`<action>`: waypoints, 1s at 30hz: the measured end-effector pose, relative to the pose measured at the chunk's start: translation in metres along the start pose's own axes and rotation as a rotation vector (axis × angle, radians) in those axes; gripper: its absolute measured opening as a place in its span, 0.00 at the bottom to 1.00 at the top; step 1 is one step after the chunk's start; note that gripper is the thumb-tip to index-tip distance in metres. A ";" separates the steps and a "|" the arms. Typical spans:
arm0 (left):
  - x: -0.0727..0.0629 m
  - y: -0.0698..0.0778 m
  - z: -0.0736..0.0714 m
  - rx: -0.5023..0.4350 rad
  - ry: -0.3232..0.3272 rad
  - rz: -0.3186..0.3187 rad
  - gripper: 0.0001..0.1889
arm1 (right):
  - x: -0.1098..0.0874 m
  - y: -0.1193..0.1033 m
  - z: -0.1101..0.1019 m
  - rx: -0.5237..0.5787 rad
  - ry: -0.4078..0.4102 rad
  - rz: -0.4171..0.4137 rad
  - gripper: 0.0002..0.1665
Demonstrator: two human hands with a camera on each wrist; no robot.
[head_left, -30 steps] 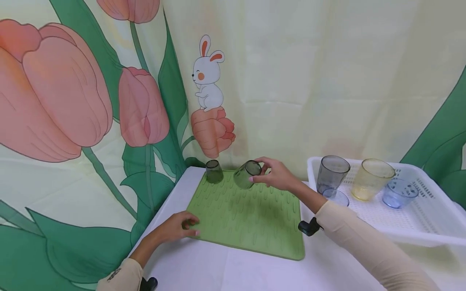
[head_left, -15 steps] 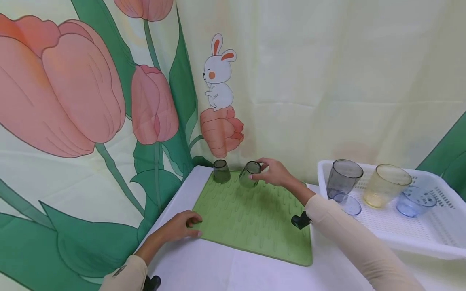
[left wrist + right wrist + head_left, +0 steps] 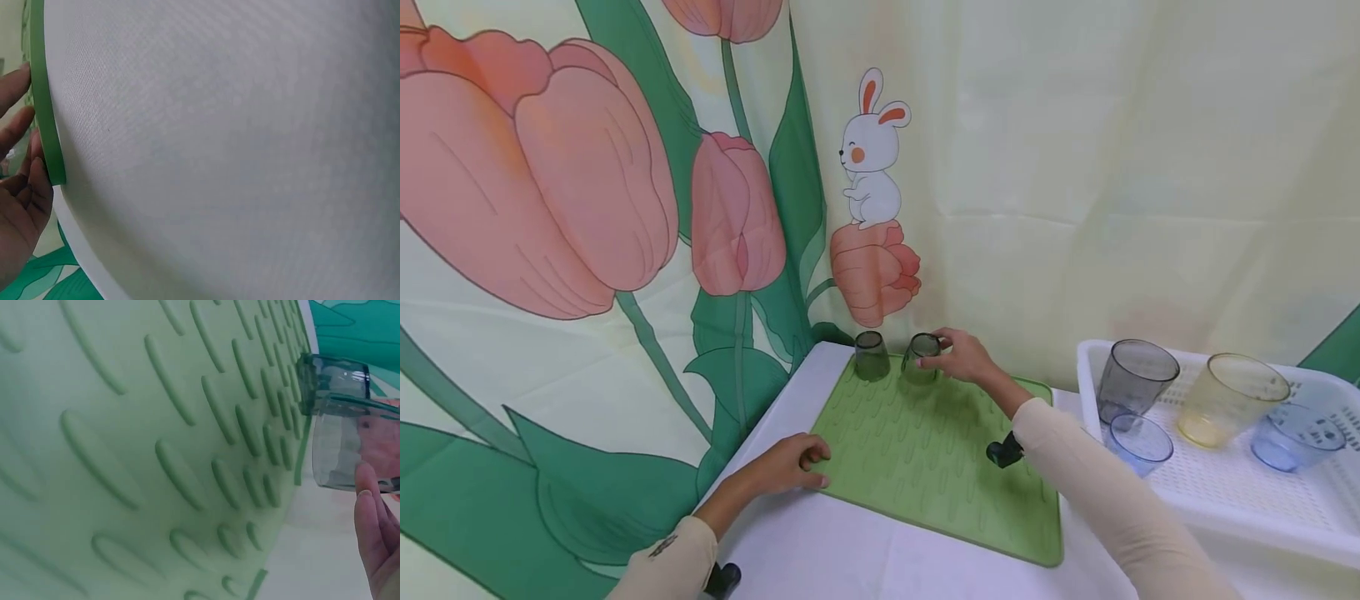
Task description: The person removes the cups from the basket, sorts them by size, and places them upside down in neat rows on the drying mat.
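A smoky grey-green drinking glass [image 3: 917, 372] is turned upside down over the far edge of the green ribbed mat [image 3: 940, 475]. My right hand [image 3: 966, 358] grips it from the right, with thumb and fingers at its sides. The right wrist view shows a finger pressed against the clear wall of this glass [image 3: 340, 450], its rim close to the mat. Just left of it, a similar dark glass [image 3: 872, 360] stands inverted at the mat's far left corner. My left hand [image 3: 784, 465] rests at the near left corner, its loosely bent fingers touching the mat's edge.
At the right, a white perforated basket [image 3: 1247, 500] holds a grey glass [image 3: 1138, 379], a yellow glass [image 3: 1236, 396] and two blue glasses, one [image 3: 1141, 442] nearer the mat. A white cloth [image 3: 865, 550] covers the table. Behind hangs a curtain [image 3: 1015, 167] printed with tulips and a rabbit.
The held glass has moved left toward the standing one and tipped from a slant to nearly upright, upside down. My left hand stays at the mat's corner. The head view has swung left.
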State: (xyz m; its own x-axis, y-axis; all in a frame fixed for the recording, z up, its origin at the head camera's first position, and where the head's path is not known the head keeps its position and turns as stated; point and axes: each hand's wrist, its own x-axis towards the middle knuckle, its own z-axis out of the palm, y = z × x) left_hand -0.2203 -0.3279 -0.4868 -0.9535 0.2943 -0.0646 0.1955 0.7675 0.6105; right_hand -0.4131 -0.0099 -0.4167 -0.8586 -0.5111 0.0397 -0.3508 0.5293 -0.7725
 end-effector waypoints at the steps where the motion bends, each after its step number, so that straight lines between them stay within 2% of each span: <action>1: 0.000 0.000 0.000 0.003 -0.001 0.000 0.18 | 0.002 0.000 0.001 0.005 0.001 0.005 0.45; 13: 0.003 -0.001 0.000 -0.004 -0.010 -0.009 0.17 | 0.027 0.010 0.020 -0.048 0.071 0.041 0.44; 17: 0.003 -0.002 0.001 -0.016 -0.013 -0.012 0.17 | 0.034 0.016 0.026 -0.068 0.070 0.063 0.44; 25: 0.003 -0.003 0.002 -0.019 -0.012 -0.034 0.17 | 0.039 0.020 0.035 -0.020 0.078 0.085 0.43; 30: 0.003 -0.003 0.001 -0.023 -0.006 -0.046 0.17 | 0.042 0.021 0.038 0.017 0.064 0.104 0.45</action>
State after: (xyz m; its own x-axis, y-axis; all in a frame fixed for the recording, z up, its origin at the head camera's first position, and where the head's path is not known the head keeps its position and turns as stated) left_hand -0.2233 -0.3284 -0.4895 -0.9599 0.2629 -0.0978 0.1464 0.7671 0.6246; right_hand -0.4424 -0.0460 -0.4552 -0.9121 -0.4099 -0.0011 -0.2530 0.5650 -0.7853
